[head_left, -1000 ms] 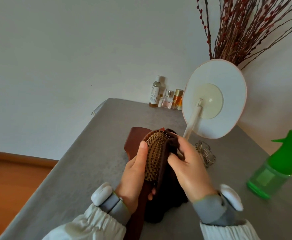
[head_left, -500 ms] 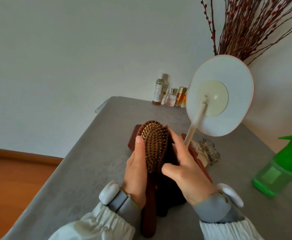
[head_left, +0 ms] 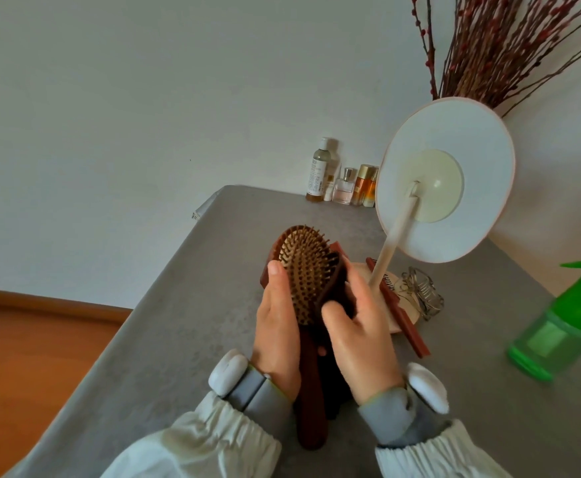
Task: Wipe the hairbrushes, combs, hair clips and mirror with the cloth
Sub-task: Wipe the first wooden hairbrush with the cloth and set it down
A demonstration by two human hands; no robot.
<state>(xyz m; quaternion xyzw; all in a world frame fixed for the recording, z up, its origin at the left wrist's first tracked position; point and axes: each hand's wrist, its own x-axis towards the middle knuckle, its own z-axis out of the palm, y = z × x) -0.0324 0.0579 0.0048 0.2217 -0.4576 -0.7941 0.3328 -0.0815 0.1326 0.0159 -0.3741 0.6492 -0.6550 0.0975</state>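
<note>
Grey table (head_left: 165, 326); mirror (head_left: 444, 181) stood far right, back shown. Hairbrush (head_left: 308, 270) held upright at centre, long axis near-to-far, bristles faced up. Handle is gripped by left hand (head_left: 277, 326). Dark cloth (head_left: 339, 291) is pressed against the head's right edge by right hand (head_left: 361, 332), fingers curled round it.

Head-worn camera looks forward and down, close over the grey table (head_left: 178, 326).

Probably home bedroom: vanity table (head_left: 178, 305), perfume bottles (head_left: 346, 186), stand mirror (head_left: 454, 160), dried branches (head_left: 510, 46), wood floor (head_left: 34, 357).
</note>
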